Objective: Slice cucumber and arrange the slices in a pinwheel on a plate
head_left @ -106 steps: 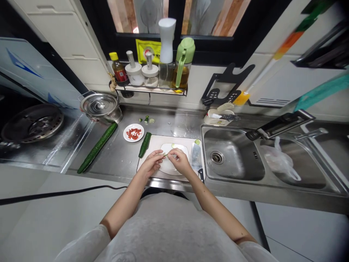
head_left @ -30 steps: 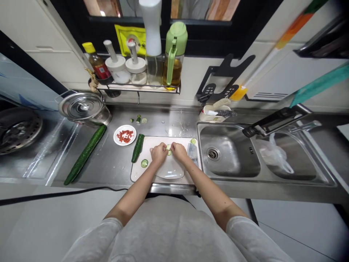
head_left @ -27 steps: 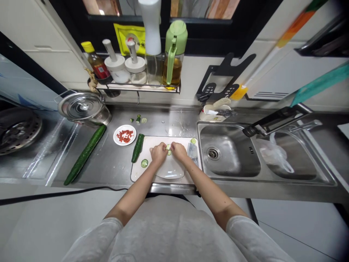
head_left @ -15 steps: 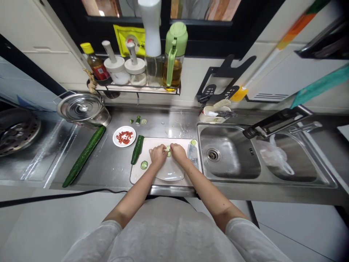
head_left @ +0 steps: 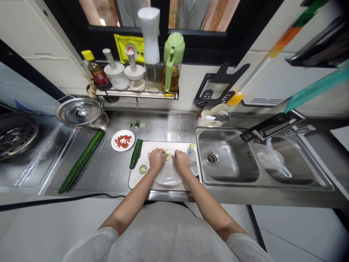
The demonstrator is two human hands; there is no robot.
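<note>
A clear plate (head_left: 169, 177) rests on the white cutting board (head_left: 137, 177), with several thin cucumber slices (head_left: 168, 157) at its far side. My left hand (head_left: 156, 160) is closed, with fingertips and thumb on the slices from the left. From the right, my right hand (head_left: 181, 160) is closed too, its thumb at the edge of the slices and its fingers curled over the plate's far rim. A knife (head_left: 193, 160) lies on the board to the right, near a lone cucumber slice (head_left: 192, 146). A cut cucumber (head_left: 136, 154) and a cucumber piece (head_left: 143, 169) are on the left.
A whole cucumber (head_left: 81, 162) and a white dish of red bits (head_left: 123, 140) lie left on the steel counter. Cucumber ends (head_left: 136, 124) sit behind. A lidded pot (head_left: 83, 112) stands back left; the sink (head_left: 229, 156) is right. A seasoning rack (head_left: 141, 95) hangs above.
My hands have moved slightly apart over the slices, my right hand shifting right along the plate's far rim. The whole view has tilted up a little.
</note>
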